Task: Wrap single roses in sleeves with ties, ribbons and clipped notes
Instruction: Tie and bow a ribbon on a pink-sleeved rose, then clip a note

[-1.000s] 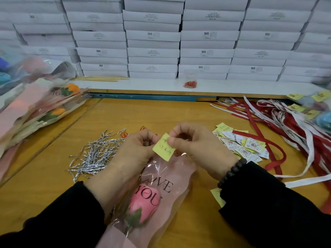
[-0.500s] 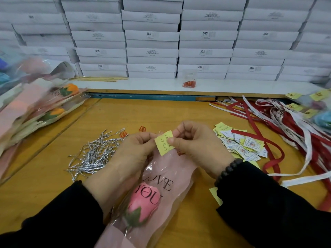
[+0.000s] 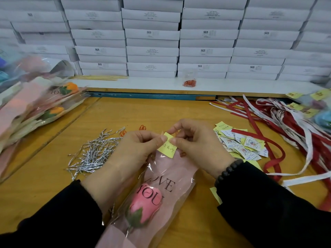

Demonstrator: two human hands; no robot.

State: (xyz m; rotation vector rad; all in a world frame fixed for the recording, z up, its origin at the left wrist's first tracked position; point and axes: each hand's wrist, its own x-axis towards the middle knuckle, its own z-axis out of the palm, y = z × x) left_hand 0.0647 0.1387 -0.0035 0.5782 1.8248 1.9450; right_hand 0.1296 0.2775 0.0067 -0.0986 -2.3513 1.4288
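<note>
1. Left hand (image 3: 138, 149) and right hand (image 3: 195, 145), fingertips together, pinch a yellow note (image 3: 167, 149) at the sleeve (image 3: 172, 172) mouth.
2. Pink rose (image 3: 145, 208), sleeved, at 6 o'clock on the worktop (image 3: 161, 111).
3. Silver ties (image 3: 95, 153) at 9 o'clock; ribbons (image 3: 286, 122) at 3 o'clock.

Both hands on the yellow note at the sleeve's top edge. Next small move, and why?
Probably slide a clip over the yellow note and the sleeve edge. Left hand and right hand both pinch the note against the sleeve's mouth; whether a clip is already on it cannot be seen.
</note>
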